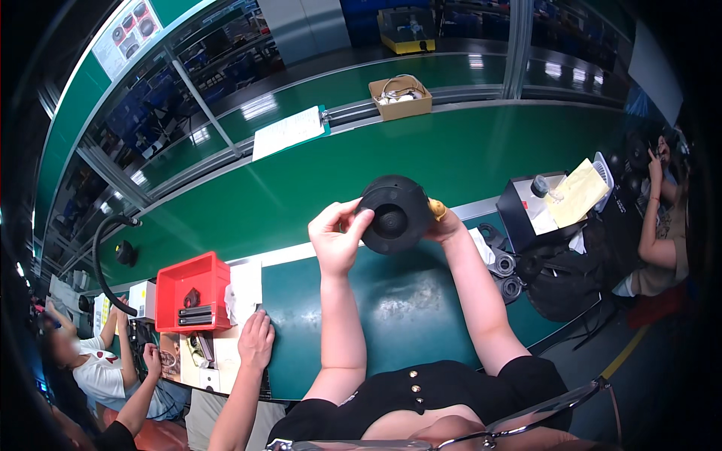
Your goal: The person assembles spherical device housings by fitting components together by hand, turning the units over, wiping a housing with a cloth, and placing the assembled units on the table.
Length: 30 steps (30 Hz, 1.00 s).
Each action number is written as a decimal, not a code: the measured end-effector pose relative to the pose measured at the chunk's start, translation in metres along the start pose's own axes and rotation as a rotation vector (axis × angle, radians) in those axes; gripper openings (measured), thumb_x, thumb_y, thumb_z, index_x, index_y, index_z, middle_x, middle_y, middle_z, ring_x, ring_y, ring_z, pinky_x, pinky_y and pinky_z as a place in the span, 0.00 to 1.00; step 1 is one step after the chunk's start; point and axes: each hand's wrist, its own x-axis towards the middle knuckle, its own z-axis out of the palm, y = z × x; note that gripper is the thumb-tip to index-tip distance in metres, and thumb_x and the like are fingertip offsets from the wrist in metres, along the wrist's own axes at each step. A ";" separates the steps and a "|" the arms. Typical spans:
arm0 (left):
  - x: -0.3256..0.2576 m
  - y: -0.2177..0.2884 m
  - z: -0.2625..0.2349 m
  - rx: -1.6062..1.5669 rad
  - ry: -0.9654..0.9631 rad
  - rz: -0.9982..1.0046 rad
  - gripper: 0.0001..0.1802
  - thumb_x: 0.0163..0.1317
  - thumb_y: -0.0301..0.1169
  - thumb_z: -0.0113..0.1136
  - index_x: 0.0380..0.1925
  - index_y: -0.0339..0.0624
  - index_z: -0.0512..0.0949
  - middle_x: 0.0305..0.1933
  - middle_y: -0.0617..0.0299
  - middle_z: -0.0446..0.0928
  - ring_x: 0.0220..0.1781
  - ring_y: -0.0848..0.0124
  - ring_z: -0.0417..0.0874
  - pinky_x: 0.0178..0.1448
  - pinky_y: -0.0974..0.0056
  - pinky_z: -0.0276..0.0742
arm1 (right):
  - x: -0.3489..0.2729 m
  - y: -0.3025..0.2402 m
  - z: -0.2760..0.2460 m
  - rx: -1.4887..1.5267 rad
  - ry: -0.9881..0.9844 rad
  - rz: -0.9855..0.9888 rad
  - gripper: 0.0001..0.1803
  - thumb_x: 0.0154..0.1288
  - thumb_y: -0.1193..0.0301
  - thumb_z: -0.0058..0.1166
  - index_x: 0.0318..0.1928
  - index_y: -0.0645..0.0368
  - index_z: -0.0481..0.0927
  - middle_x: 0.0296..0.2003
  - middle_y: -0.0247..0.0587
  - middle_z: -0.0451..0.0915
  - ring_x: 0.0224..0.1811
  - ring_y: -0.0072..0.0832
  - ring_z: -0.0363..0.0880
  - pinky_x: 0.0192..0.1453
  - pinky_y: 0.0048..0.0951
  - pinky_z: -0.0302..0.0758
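Observation:
Above the green bench, a black round disc-shaped part (382, 237) with a domed centre inside a round recess is held up between my two hands. My left hand (337, 239) pinches its left rim, thumb on the near face. On the opposite rim, my right hand (447, 227) grips it, its fingers mostly hidden behind the disc. Something small and yellow (436, 209) shows at the right fingertips; I cannot tell whether it is a finger cover or a separate piece.
Black ring-shaped parts (510, 287) and a black box (519, 214) with papers lie at right. At left are a red bin (169, 289), a flexible black hose (96, 259) and another person's hand (256, 340). A clipboard (289, 134) and cardboard box (406, 107) stand behind.

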 end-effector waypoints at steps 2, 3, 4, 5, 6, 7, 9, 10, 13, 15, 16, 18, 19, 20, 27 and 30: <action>0.000 -0.003 0.002 -0.053 0.111 0.026 0.08 0.59 0.26 0.68 0.34 0.31 0.82 0.22 0.72 0.72 0.24 0.83 0.67 0.29 0.74 0.64 | 0.000 -0.002 0.005 -0.042 0.014 0.006 0.38 0.58 0.48 0.62 0.64 0.56 0.69 0.57 0.40 0.77 0.59 0.33 0.76 0.62 0.41 0.74; 0.000 -0.006 0.000 -0.053 0.112 0.026 0.08 0.59 0.26 0.68 0.34 0.31 0.82 0.22 0.72 0.72 0.24 0.83 0.67 0.29 0.74 0.64 | 0.001 -0.003 0.008 -0.089 -0.013 -0.020 0.38 0.59 0.49 0.61 0.64 0.56 0.69 0.56 0.41 0.77 0.58 0.34 0.77 0.59 0.43 0.76; 0.002 -0.006 -0.004 -0.020 0.123 -0.010 0.07 0.62 0.27 0.65 0.33 0.31 0.82 0.22 0.72 0.73 0.24 0.84 0.67 0.28 0.75 0.62 | 0.001 -0.003 0.010 -0.134 -0.040 -0.049 0.37 0.61 0.49 0.59 0.64 0.56 0.68 0.55 0.42 0.78 0.56 0.35 0.78 0.56 0.45 0.79; 0.002 -0.006 -0.005 0.013 0.135 -0.046 0.09 0.65 0.28 0.62 0.32 0.32 0.82 0.22 0.72 0.73 0.24 0.85 0.67 0.27 0.76 0.61 | 0.000 -0.002 0.007 -0.130 -0.040 -0.052 0.37 0.61 0.49 0.59 0.64 0.56 0.68 0.55 0.42 0.78 0.56 0.35 0.78 0.56 0.45 0.79; 0.003 -0.007 -0.001 -0.013 0.165 -0.039 0.12 0.67 0.30 0.60 0.28 0.33 0.81 0.22 0.72 0.73 0.23 0.85 0.66 0.27 0.77 0.60 | 0.000 0.000 0.002 -0.067 -0.020 0.000 0.36 0.61 0.49 0.59 0.64 0.56 0.68 0.54 0.42 0.78 0.54 0.37 0.80 0.51 0.47 0.81; 0.003 -0.004 0.000 -0.013 0.162 -0.040 0.12 0.67 0.30 0.60 0.28 0.33 0.81 0.22 0.72 0.73 0.23 0.85 0.66 0.27 0.77 0.60 | -0.001 0.000 0.001 -0.007 0.003 0.052 0.36 0.62 0.50 0.58 0.64 0.56 0.68 0.53 0.43 0.79 0.51 0.38 0.81 0.46 0.50 0.83; 0.004 0.003 0.000 -0.101 0.096 -0.159 0.14 0.67 0.30 0.59 0.24 0.34 0.80 0.21 0.73 0.72 0.23 0.85 0.65 0.27 0.78 0.59 | -0.001 -0.001 0.001 -0.050 0.017 0.039 0.35 0.62 0.50 0.58 0.64 0.57 0.68 0.52 0.44 0.79 0.49 0.40 0.83 0.41 0.52 0.83; 0.004 0.004 0.000 -0.100 0.095 -0.158 0.14 0.67 0.30 0.59 0.24 0.34 0.80 0.21 0.73 0.72 0.23 0.85 0.65 0.27 0.78 0.59 | -0.001 -0.002 0.004 -0.071 0.022 0.034 0.35 0.62 0.50 0.58 0.63 0.57 0.68 0.52 0.45 0.79 0.47 0.40 0.83 0.39 0.53 0.84; 0.005 0.002 -0.001 -0.034 0.031 -0.148 0.16 0.68 0.30 0.58 0.20 0.35 0.77 0.19 0.74 0.69 0.22 0.86 0.61 0.25 0.77 0.55 | -0.001 -0.006 0.011 -0.096 0.061 0.070 0.35 0.61 0.50 0.58 0.63 0.57 0.68 0.51 0.46 0.80 0.45 0.42 0.84 0.36 0.54 0.85; 0.006 -0.009 -0.005 -0.011 0.107 0.004 0.17 0.69 0.29 0.57 0.19 0.36 0.75 0.18 0.75 0.68 0.21 0.86 0.60 0.24 0.75 0.52 | 0.000 -0.004 0.011 -0.120 0.071 0.080 0.36 0.61 0.50 0.59 0.63 0.57 0.68 0.50 0.47 0.80 0.44 0.42 0.84 0.35 0.54 0.85; 0.006 -0.009 -0.005 -0.062 0.118 -0.018 0.17 0.69 0.28 0.56 0.19 0.36 0.74 0.17 0.75 0.67 0.20 0.86 0.59 0.23 0.74 0.51 | -0.001 -0.003 0.011 -0.131 0.072 0.077 0.36 0.61 0.50 0.59 0.63 0.57 0.68 0.50 0.47 0.80 0.44 0.42 0.84 0.35 0.54 0.85; 0.007 -0.008 -0.003 -0.093 0.109 -0.079 0.18 0.69 0.28 0.56 0.18 0.36 0.74 0.17 0.75 0.67 0.20 0.86 0.59 0.23 0.74 0.51 | -0.001 -0.002 0.010 -0.091 0.067 0.086 0.36 0.61 0.51 0.59 0.63 0.57 0.68 0.50 0.47 0.80 0.44 0.42 0.84 0.35 0.54 0.85; 0.007 -0.005 -0.002 -0.121 0.101 -0.139 0.18 0.69 0.27 0.55 0.18 0.36 0.73 0.17 0.75 0.67 0.20 0.86 0.59 0.23 0.74 0.52 | -0.001 -0.003 0.010 -0.066 0.063 0.092 0.36 0.61 0.51 0.59 0.63 0.57 0.68 0.50 0.47 0.80 0.44 0.42 0.84 0.35 0.54 0.85; 0.007 -0.002 0.002 -0.122 0.102 -0.138 0.18 0.69 0.27 0.55 0.18 0.36 0.73 0.17 0.75 0.67 0.20 0.86 0.59 0.23 0.74 0.52 | 0.000 -0.003 0.010 -0.040 0.059 0.098 0.36 0.61 0.51 0.59 0.63 0.57 0.67 0.49 0.47 0.80 0.44 0.42 0.84 0.35 0.54 0.85; 0.006 -0.009 -0.005 0.097 0.000 -0.077 0.22 0.72 0.35 0.53 0.18 0.37 0.73 0.17 0.75 0.66 0.21 0.85 0.59 0.25 0.74 0.53 | 0.002 -0.006 0.019 -0.183 0.046 0.111 0.38 0.60 0.52 0.60 0.65 0.57 0.64 0.53 0.47 0.78 0.45 0.42 0.84 0.34 0.52 0.85; 0.006 -0.014 -0.008 0.018 0.095 -0.253 0.19 0.58 0.39 0.70 0.23 0.35 0.74 0.20 0.73 0.66 0.23 0.80 0.64 0.27 0.71 0.62 | 0.001 -0.010 0.023 -0.181 0.081 0.134 0.40 0.60 0.52 0.60 0.66 0.57 0.63 0.53 0.48 0.77 0.46 0.41 0.84 0.34 0.49 0.86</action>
